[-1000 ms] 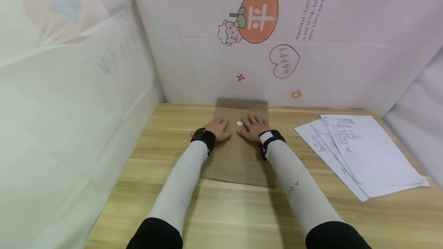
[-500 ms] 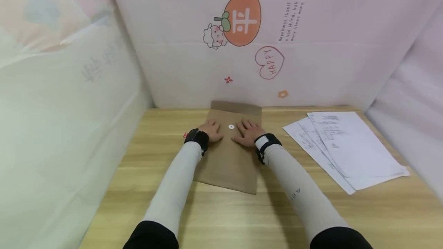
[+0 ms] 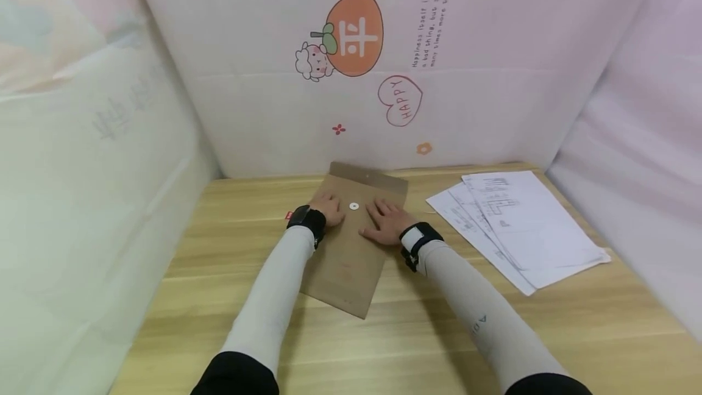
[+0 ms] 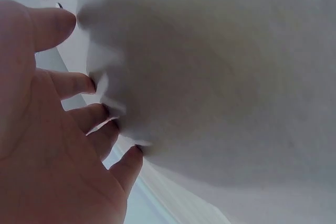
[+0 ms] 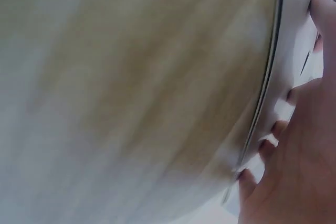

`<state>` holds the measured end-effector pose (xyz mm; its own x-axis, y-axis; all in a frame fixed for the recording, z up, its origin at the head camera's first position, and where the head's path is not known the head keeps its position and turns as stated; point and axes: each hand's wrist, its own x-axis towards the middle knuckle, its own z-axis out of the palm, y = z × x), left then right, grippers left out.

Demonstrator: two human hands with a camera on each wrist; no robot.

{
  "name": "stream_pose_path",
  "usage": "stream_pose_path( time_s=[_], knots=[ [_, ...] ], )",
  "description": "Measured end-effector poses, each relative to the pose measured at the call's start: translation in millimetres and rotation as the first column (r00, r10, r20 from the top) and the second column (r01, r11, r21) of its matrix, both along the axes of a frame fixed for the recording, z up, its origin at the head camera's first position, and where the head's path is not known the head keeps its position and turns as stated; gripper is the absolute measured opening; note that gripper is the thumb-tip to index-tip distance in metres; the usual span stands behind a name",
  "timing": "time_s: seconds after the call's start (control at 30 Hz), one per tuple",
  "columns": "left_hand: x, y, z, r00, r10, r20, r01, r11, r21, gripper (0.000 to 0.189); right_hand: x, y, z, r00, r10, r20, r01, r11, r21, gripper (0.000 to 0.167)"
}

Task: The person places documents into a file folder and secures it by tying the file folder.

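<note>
A brown kraft paper document envelope point(image 3: 342, 261) lies askew on the wooden table, its near end angled to the left. Its flap point(image 3: 368, 177) is unfolded at the far end, and a white round button point(image 3: 354, 206) sits between my hands. My left hand point(image 3: 328, 209) touches the upper left part of the envelope; in the left wrist view its fingertips point(image 4: 134, 156) press on the paper. On the right side my right hand point(image 3: 389, 224) rests with spread fingers. The right wrist view has its fingertips point(image 5: 247, 179) right at the envelope's edge.
Several white sheets with writing point(image 3: 543, 224) lie fanned out on the right of the table point(image 3: 219, 249). A small red tag point(image 3: 289, 215) shows beside the left wrist. Pale printed cloth point(image 3: 263, 108) hangs behind and along both sides.
The envelope has turned clockwise, its near end swinging left. My right hand has come slightly nearer to me. The head view has shifted right, so the surroundings appear further left.
</note>
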<state>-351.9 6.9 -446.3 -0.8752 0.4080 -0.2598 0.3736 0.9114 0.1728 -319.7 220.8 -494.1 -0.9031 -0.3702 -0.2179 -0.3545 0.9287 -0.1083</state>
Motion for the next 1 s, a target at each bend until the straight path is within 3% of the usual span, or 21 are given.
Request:
stream_pose_path(
  time_s=[0.13,0.23,0.33,0.43,0.5,0.57,0.7,0.8,1.0],
  knots=[
    [-5.7,-2.9,-7.9,1.000,-0.010,0.001,0.010,1.000,0.016,0.059,8.6,-2.8,-3.5,0.999,0.031,-0.012,-0.031,0.999,0.015,0.088],
    [-12.9,-8.0,-21.7,0.999,-0.049,-0.012,0.049,0.999,0.021,0.065,15.3,-1.0,-6.1,0.998,0.070,0.004,-0.070,0.997,0.012,0.090],
    [-12.3,-14.9,-24.9,0.996,-0.092,-0.016,0.092,0.995,0.039,0.075,16.6,4.1,-8.7,0.994,0.108,0.000,-0.108,0.994,-0.020,0.090],
    [-6.7,-19.6,-20.2,0.994,-0.108,-0.002,0.108,0.992,0.062,0.086,8.0,12.8,-10.5,0.990,0.127,-0.065,-0.130,0.990,-0.051,0.086],
    [0.2,-20.4,-12.6,0.994,-0.107,0.016,0.105,0.992,0.067,0.092,-2.3,20.2,-11.6,0.987,0.113,-0.118,-0.118,0.992,-0.043,0.083],
    [2.9,-19.4,-12.6,0.994,-0.111,0.015,0.110,0.992,0.059,0.096,-14.3,29.4,-12.2,0.984,0.090,-0.156,-0.096,0.995,-0.031,0.082],
    [-2.6,-15.5,-25.2,0.993,-0.118,0.008,0.117,0.992,0.046,0.103,-31.8,50.9,-14.8,0.989,0.049,-0.139,-0.059,0.996,-0.070,0.085],
    [-11.3,-16.1,-36.3,0.992,-0.129,0.015,0.128,0.990,0.052,0.109,-34.0,64.3,-17.9,0.993,0.056,-0.101,-0.066,0.992,-0.104,0.086],
    [-15.8,-22.8,-33.7,0.984,-0.179,0.010,0.177,0.979,0.104,0.110,-24.3,66.6,-13.8,0.994,0.081,-0.076,-0.087,0.993,-0.079,0.086]
  ],
)
